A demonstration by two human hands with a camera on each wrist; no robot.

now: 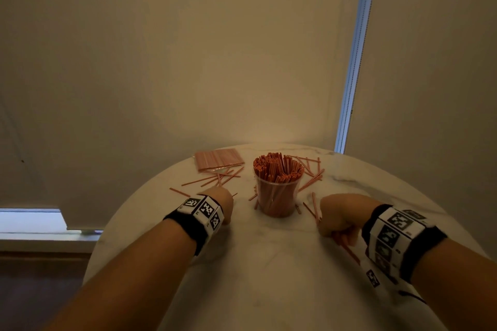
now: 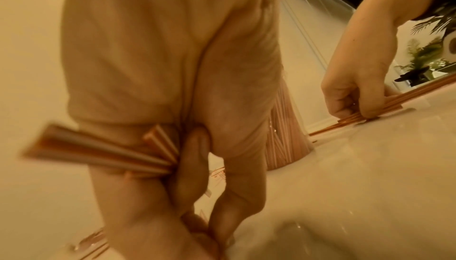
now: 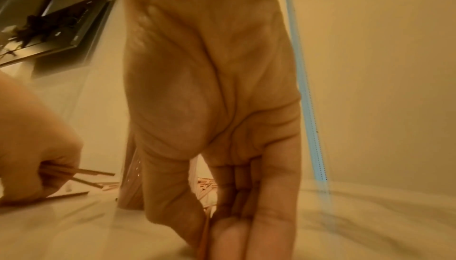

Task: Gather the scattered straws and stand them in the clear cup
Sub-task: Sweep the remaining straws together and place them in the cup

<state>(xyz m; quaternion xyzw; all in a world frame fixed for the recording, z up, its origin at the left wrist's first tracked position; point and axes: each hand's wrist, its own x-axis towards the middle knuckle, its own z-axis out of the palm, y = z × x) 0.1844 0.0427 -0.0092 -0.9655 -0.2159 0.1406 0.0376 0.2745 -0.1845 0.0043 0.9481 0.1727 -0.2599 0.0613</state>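
Observation:
A clear cup (image 1: 278, 191) packed with upright orange straws stands mid-table, also seen in the left wrist view as the cup (image 2: 288, 137). Loose straws (image 1: 215, 177) lie scattered left of it and more straws (image 1: 312, 169) right of it. My left hand (image 1: 220, 204) is down on the table left of the cup, gripping a fanned bundle of straws (image 2: 98, 151) in its curled fingers. My right hand (image 1: 338, 217) is right of the cup, curled round a few straws (image 1: 347, 247), while its thumb and fingers (image 3: 209, 240) pinch a straw (image 3: 204, 233) against the table.
The round marble table (image 1: 269, 263) has a flat packet of straws (image 1: 219, 160) at its back left. A wall and a window blind stand close behind the table. The table's edge curves round near both forearms.

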